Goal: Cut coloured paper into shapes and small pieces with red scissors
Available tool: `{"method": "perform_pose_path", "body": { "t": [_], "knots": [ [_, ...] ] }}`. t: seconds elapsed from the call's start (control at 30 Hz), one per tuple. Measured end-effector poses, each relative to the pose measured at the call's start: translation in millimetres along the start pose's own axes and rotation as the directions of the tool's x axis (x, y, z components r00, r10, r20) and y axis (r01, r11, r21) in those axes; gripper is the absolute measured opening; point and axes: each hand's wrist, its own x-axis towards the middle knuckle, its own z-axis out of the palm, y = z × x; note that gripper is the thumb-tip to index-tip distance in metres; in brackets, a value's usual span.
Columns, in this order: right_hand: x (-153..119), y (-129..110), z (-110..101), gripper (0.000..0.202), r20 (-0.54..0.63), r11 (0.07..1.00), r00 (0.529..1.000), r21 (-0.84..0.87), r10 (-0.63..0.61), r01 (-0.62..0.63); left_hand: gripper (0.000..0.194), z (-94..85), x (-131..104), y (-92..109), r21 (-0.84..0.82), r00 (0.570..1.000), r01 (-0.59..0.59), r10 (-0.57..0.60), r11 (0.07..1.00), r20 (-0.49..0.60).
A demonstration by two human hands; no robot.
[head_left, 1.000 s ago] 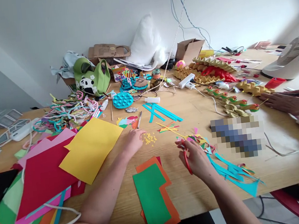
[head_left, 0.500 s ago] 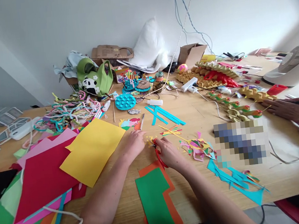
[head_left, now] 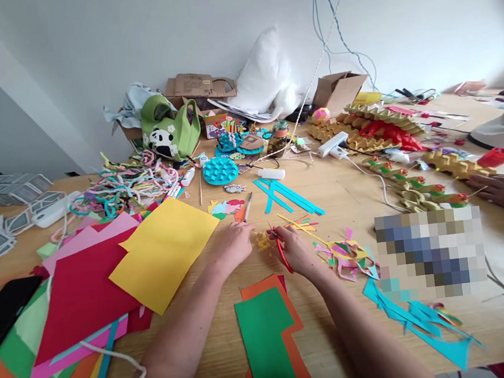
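Observation:
My right hand [head_left: 299,251] is closed around a pair of red-handled scissors [head_left: 284,256], its blades pointing up and away from me. Left of it, my left hand [head_left: 234,244] has its fingers curled together low over the table; whatever is in them is too small to make out. Between both hands lies a scatter of tiny yellow paper bits [head_left: 264,242]. Green paper [head_left: 268,339] with a notched corner lies on orange paper [head_left: 298,353] nearer to me. A pen [head_left: 248,206] and small coloured paper cut-outs [head_left: 227,207] sit just beyond my left hand.
Yellow sheets [head_left: 166,253] and a red sheet [head_left: 84,293] are piled at left. Paper scraps [head_left: 346,257] and blue offcuts [head_left: 424,321] lie at right. Blue strips [head_left: 289,197], pipe cleaners [head_left: 137,181] and a panda bag [head_left: 172,131] stand farther back. A co-worker's hand [head_left: 501,194] rests at far right.
The camera has turned slightly left, so the scene sits farther right. My right hand has drawn the scissors a little away from the yellow bits, with the blades tilted more upward.

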Motion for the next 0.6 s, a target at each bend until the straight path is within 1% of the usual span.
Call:
{"method": "perform_pose_path", "body": {
  "t": [0.13, 0.2, 0.27, 0.33, 0.37, 0.47, 0.5, 0.53, 0.6],
  "knots": [
    [1, 4, -4, 0.019, 0.023, 1.0, 1.0, 0.002, -0.012, 0.012, 0.054, 2.5, -3, 2, 0.074, 0.992, -0.104, 0.098, 0.992, 0.084],
    [-2, 8, -9, 0.018, 0.001, 1.0, 1.0, 0.026, -0.015, 0.015, 0.052, 3.1, -4, 4, 0.069, 0.983, -0.15, 0.141, 0.986, 0.116],
    [-5, 14, -15, 0.014, -0.052, 1.0, 0.998, 0.017, -0.023, 0.024, 0.043, 3.5, -4, 5, 0.05, 0.98, -0.181, 0.176, 0.982, 0.092],
    [-9, 20, -19, 0.01, -0.08, 0.999, 0.996, -0.041, -0.035, 0.032, 0.032, 5.0, -5, 7, 0.04, 0.981, -0.189, 0.187, 0.981, 0.04],
    [-11, 23, -20, 0.012, -0.088, 0.997, 0.995, -0.069, -0.041, 0.035, 0.034, 6.8, -5, 8, 0.041, 0.982, -0.187, 0.187, 0.981, 0.02],
    [-14, 27, -19, 0.016, -0.152, 0.995, 0.987, -0.093, -0.042, 0.028, 0.064, 16.2, -7, 11, 0.068, 0.982, -0.19, 0.19, 0.979, 0.008],
    [-14, 27, -17, 0.015, -0.191, 0.997, 0.981, -0.08, -0.034, 0.019, 0.07, 20.2, -7, 11, 0.08, 0.98, -0.197, 0.197, 0.977, 0.004],
    [-14, 27, -16, 0.015, -0.229, 0.998, 0.973, -0.061, -0.023, 0.009, 0.071, 24.1, -7, 11, 0.092, 0.98, -0.198, 0.199, 0.976, -0.005],
    [-14, 27, -14, 0.013, -0.279, 1.0, 0.96, -0.013, 0.003, -0.007, 0.063, 30.3, -6, 11, 0.11, 0.984, -0.168, 0.173, 0.98, -0.039]
  ]
}}
